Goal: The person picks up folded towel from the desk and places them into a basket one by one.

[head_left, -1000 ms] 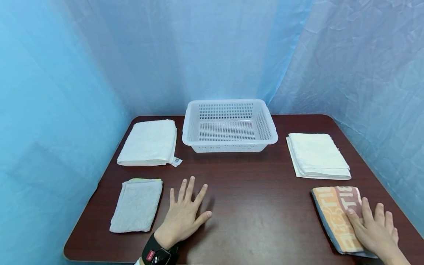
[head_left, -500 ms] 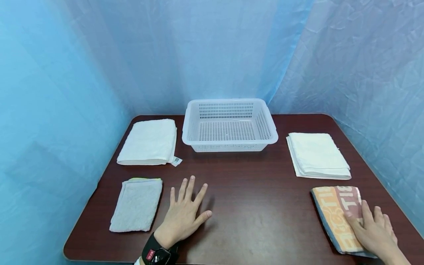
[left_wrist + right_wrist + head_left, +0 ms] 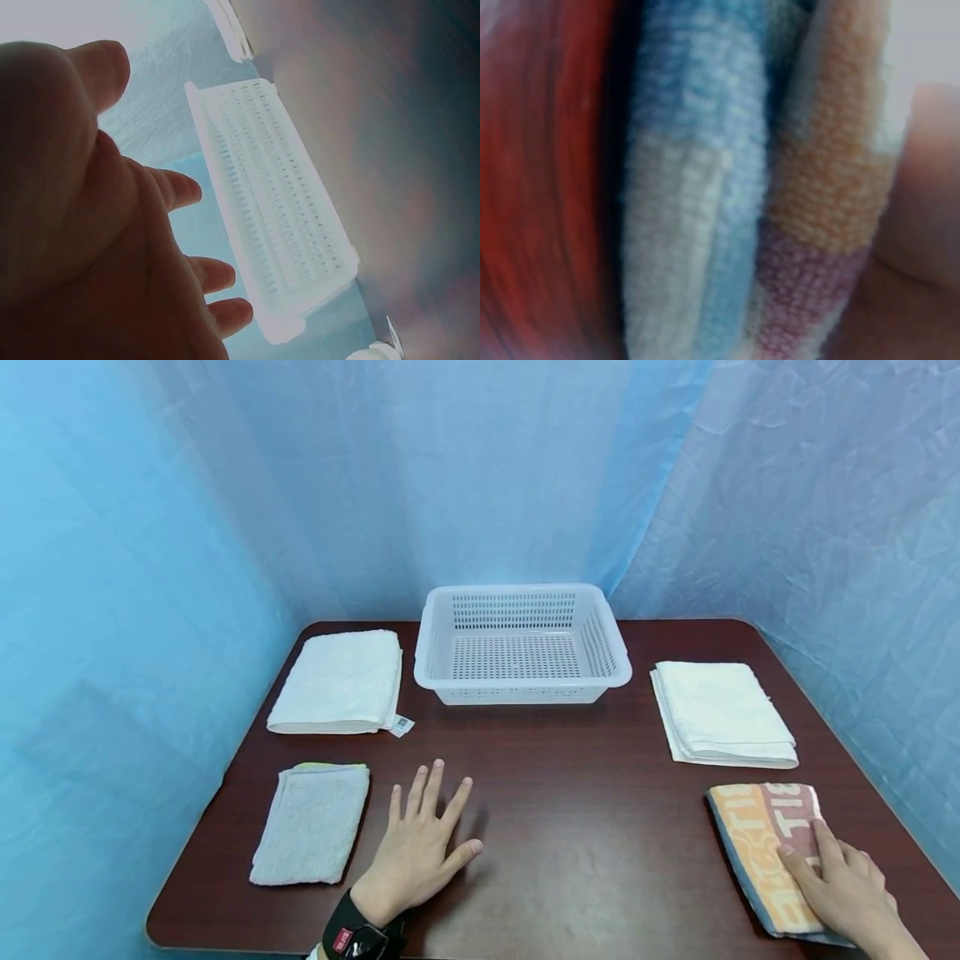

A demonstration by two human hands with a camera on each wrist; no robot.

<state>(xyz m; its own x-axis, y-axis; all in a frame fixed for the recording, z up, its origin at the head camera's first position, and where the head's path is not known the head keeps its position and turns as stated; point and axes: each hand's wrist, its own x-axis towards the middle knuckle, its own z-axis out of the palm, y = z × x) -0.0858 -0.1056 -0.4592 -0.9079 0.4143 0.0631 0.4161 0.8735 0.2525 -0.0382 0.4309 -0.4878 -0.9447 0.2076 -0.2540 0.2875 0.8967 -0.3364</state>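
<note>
Head view: our left hand (image 3: pixel 412 864) is splayed, holding nothing; our right hand (image 3: pixel 853 891) touches the patterned towel (image 3: pixel 761 847), near right on the bench (image 3: pixel 585 827), perhaps steadying it; whether it grips, we cannot tell. Behind, the basket (image 3: pixel 525 683) stands centred, probably for reach.

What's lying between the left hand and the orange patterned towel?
Bare brown tabletop lies between the left hand and the orange patterned towel; the head view shows it.
</note>
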